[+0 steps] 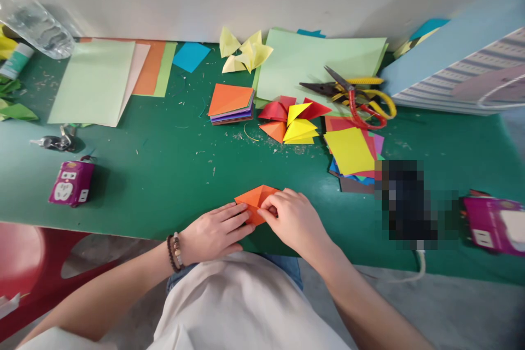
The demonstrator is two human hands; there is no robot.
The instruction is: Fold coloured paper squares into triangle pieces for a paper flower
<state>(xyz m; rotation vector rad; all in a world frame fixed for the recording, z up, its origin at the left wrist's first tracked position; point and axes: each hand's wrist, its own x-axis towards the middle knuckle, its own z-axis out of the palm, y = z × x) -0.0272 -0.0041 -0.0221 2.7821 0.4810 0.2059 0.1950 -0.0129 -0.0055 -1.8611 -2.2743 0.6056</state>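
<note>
An orange folded paper (pixel 255 199) lies on the green table (pixel 164 175) near its front edge. My left hand (pixel 215 232) rests flat on the paper's left part, fingers stretched out and pressing it down. My right hand (pixel 289 219) pinches the paper's right edge with curled fingers. A beaded bracelet sits on my left wrist.
Behind lie a stack of coloured squares (pixel 232 103), folded red, yellow and orange pieces (pixel 293 120), another paper pile (pixel 353 153), scissors (pixel 353 95), pale yellow folded shapes (pixel 246 52) and large sheets (pixel 94 79). A purple box (pixel 71 181), keys (pixel 57 141) and a bottle (pixel 33 22) are left; a red stool (pixel 24 262) stands below.
</note>
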